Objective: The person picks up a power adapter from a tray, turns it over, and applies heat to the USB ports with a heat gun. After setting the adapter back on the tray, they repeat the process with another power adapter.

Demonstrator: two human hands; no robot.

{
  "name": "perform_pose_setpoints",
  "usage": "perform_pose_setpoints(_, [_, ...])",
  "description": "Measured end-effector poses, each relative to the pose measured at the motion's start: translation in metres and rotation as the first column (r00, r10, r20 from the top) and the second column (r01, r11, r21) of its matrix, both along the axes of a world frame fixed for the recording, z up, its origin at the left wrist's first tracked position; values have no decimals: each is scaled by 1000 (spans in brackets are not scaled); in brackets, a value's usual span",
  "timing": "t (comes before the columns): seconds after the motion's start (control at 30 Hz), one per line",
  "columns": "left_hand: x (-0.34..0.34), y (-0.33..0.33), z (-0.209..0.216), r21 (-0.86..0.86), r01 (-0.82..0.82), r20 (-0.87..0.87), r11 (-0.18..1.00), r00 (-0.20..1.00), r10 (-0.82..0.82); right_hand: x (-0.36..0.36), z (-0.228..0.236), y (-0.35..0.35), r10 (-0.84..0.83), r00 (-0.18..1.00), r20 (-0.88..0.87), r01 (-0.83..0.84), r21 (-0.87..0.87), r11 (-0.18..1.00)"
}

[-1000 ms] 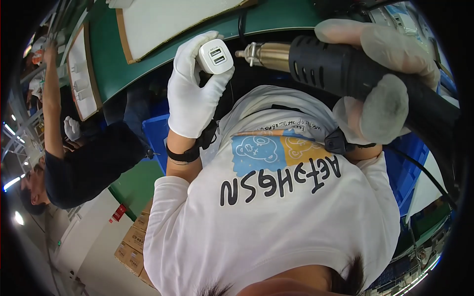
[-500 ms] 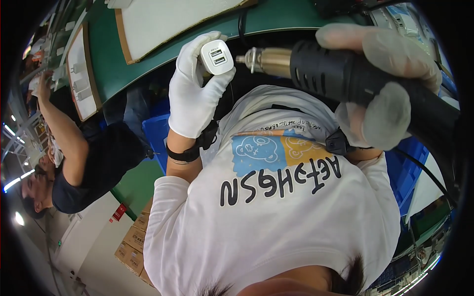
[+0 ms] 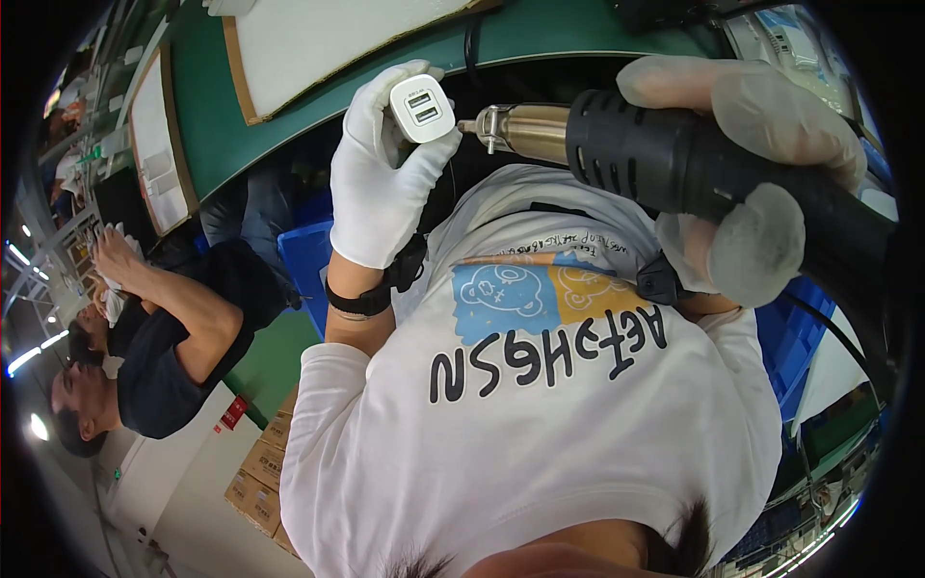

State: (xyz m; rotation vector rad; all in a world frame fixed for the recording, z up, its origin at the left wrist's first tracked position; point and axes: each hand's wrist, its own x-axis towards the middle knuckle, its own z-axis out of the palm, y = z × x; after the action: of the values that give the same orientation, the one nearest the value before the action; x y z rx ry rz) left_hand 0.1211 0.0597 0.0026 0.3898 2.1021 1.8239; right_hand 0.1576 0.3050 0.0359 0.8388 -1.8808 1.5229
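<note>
My left hand (image 3: pixel 379 197), in a white glove, is closed around a small white USB charger (image 3: pixel 422 109). Its end face with two USB slots is turned toward me. From the right, my right hand (image 3: pixel 785 120), its fingers in a translucent covering, grips a black hot air gun (image 3: pixel 631 149). The gun's narrow metal nozzle (image 3: pixel 525 130) points left at the charger's side. Its tip appears right beside the charger's edge; whether the two touch I cannot tell.
A green workbench (image 3: pixel 207 91) runs along the far side, with a white board (image 3: pixel 308 43) edged in brown on it. To the left a co-worker (image 3: pixel 183 337) in a dark shirt works with both hands. Blue bins (image 3: pixel 306 255) and stacked cartons (image 3: pixel 258 482) stand nearby.
The hot air gun's nozzle has dipped slightly along the charger's side. My left hand and the charger hardly moved. The co-worker's arms and head have shifted.
</note>
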Motion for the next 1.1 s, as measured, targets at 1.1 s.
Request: perform_pose_setpoints(1.1, [-4, -1, -1, -46, -53, -63, 998, 997, 50, -5, -3, -10, -92, 996, -21, 92, -16, 996])
